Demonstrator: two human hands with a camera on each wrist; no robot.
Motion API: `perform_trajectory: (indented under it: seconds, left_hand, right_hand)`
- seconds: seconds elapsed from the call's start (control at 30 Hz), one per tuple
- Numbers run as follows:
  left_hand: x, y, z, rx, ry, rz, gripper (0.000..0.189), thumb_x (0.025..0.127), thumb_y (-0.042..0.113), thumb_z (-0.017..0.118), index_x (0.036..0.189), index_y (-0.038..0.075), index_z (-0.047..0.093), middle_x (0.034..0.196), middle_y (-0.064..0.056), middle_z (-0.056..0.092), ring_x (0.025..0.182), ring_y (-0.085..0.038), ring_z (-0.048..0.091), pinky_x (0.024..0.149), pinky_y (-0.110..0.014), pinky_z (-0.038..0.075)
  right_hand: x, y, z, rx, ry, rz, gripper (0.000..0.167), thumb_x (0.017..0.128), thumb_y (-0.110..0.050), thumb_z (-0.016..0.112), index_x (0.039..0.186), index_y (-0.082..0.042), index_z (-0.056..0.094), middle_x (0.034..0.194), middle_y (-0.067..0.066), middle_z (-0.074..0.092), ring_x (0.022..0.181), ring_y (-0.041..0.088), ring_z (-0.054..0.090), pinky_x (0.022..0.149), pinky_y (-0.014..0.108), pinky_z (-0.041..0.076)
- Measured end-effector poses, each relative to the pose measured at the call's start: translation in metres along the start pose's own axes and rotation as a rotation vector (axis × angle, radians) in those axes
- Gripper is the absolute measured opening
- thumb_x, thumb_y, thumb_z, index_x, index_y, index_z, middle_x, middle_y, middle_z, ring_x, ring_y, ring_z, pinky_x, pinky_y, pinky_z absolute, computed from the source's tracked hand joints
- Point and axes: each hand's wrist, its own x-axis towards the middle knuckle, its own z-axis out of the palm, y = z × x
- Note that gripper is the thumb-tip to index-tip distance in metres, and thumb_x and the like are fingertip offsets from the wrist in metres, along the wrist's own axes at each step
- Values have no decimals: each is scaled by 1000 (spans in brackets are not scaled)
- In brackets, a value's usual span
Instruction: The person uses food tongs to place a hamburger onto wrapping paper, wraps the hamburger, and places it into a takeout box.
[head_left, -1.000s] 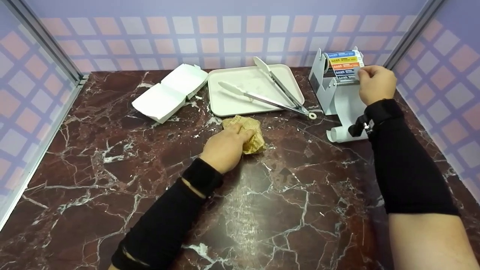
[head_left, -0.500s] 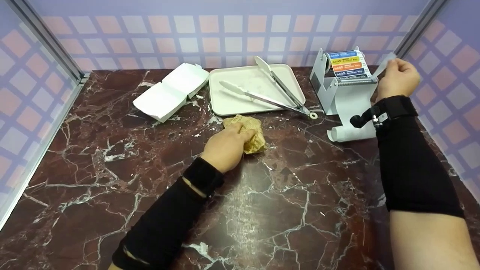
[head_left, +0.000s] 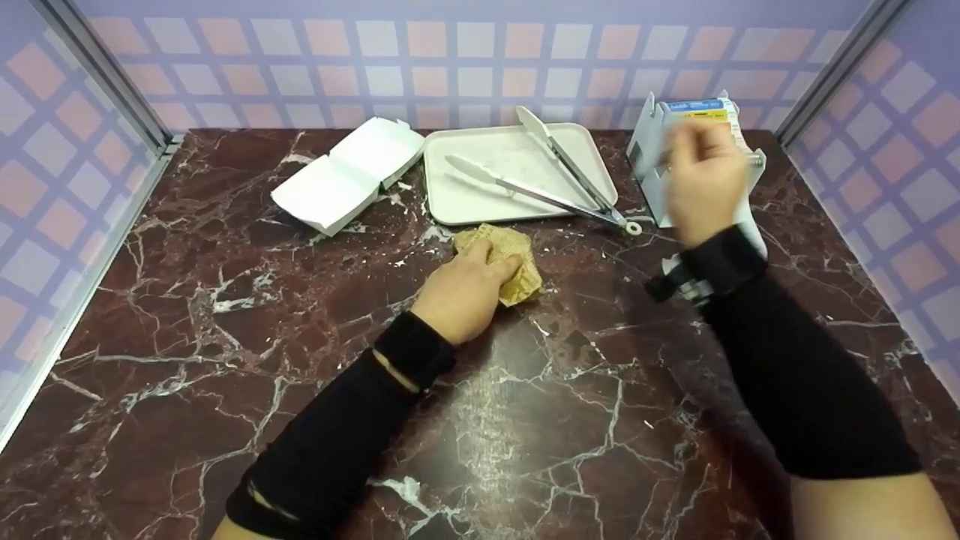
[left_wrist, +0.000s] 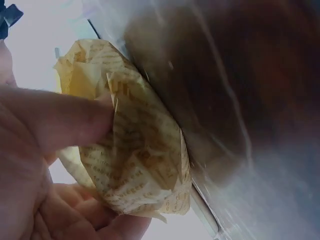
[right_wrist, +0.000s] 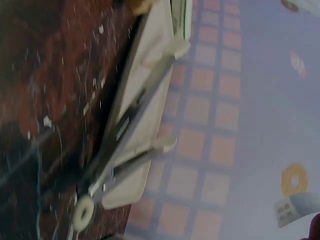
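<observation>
A crumpled bundle wrapped in printed yellow-brown paper (head_left: 517, 270) lies on the dark marbled table; its contents are hidden. My left hand (head_left: 465, 289) grips it, and in the left wrist view the thumb and fingers bend round the paper bundle (left_wrist: 135, 135). Blurred by motion, my right hand (head_left: 706, 180) is raised in front of the label dispenser (head_left: 651, 184), fingertips pinched together. A printed label (right_wrist: 287, 212) shows at the lower right of the right wrist view, beside a fingertip; in the head view it is too blurred to make out.
Metal tongs (head_left: 551, 201) with pale tips lie spread across a cream tray (head_left: 450, 214) at the back. Left of it stands an opened white clamshell box (head_left: 322, 191). Patterned walls (head_left: 465, 67) enclose the back and both sides.
My right hand first pulled a strip off the dispenser to the right, then swung back left across the dispenser's front. The left hand stays on the paper bundle. The view has shifted slightly.
</observation>
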Motion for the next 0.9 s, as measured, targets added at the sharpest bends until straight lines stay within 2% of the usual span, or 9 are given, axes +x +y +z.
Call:
perform_trajectory:
  seconds: [0.13, 0.2, 0.23, 0.37, 0.5, 0.6, 0.7, 0.8, 0.9]
  left_hand:
    - [0, -2, -1, -30, -48, -19, 74, 102, 40, 65, 167, 27, 32, 164, -23, 30, 138, -41, 52, 84, -45, 66]
    - [-1, -2, -1, -35, -61, -12, 85, 98, 59, 64, 168, 25, 29, 161, -22, 31, 139, -40, 48, 85, -44, 65]
    - [-2, -1, -1, -39, -64, -8, 86, 98, 64, 60, 168, 25, 27, 159, -21, 32, 141, -39, 46, 90, -46, 64]
    - [-4, 5, 1, -60, -58, 33, 82, 104, 62, 50, 168, 19, 23, 153, -22, 38, 134, -36, 51, 103, -49, 59]
    - [-6, 10, 1, -89, -53, 73, 85, 103, 57, 57, 167, 10, 27, 156, -26, 40, 131, -38, 57, 103, -50, 59]
    - [-10, 10, 0, -91, -42, 98, 83, 100, 54, 64, 161, 5, 35, 158, -27, 41, 134, -38, 57, 109, -49, 56]
    - [-16, 9, -2, -66, -37, 99, 85, 98, 53, 67, 161, 5, 36, 164, -24, 38, 145, -37, 50, 120, -48, 46]
    - [-25, 12, -3, 0, -41, 82, 93, 96, 54, 71, 164, 5, 32, 168, -23, 33, 154, -38, 38, 128, -50, 34]
    - [-32, 18, -3, 91, -49, 59, 94, 95, 54, 71, 165, 5, 31, 166, -24, 34, 155, -40, 36, 130, -53, 30]
  right_hand:
    - [-30, -2, 32, -40, -211, -5, 14, 105, -10, 63, 95, -6, 72, 77, -3, 68, 65, 13, 60, 61, 25, 53]
    - [-41, -1, 45, -88, -282, 12, 15, 105, -15, 64, 96, -6, 71, 80, -1, 67, 67, 14, 60, 61, 25, 53]
    - [-46, 0, 51, -115, -317, 25, 17, 105, -17, 63, 97, -5, 71, 80, 0, 66, 67, 14, 59, 60, 25, 53]
    - [-64, 3, 71, -223, -419, 44, 19, 107, -21, 62, 97, -7, 69, 80, 2, 65, 66, 14, 58, 56, 25, 52]
    - [-83, 8, 87, -296, -511, 57, 18, 108, -21, 59, 97, -8, 66, 81, 5, 65, 68, 17, 60, 58, 27, 53]
    - [-92, 13, 93, -359, -520, 53, 21, 109, -21, 57, 99, -5, 65, 83, 6, 66, 74, 20, 60, 65, 30, 51]
    - [-96, 17, 97, -389, -493, 60, 23, 109, -21, 55, 101, -2, 65, 86, 8, 65, 82, 25, 60, 74, 34, 48]
    - [-97, 18, 98, -386, -480, 85, 25, 110, -22, 53, 105, 0, 64, 89, 9, 63, 86, 28, 60, 78, 38, 48]
    - [-98, 17, 98, -383, -475, 103, 26, 111, -22, 52, 106, 0, 63, 88, 8, 61, 86, 28, 59, 78, 38, 48]
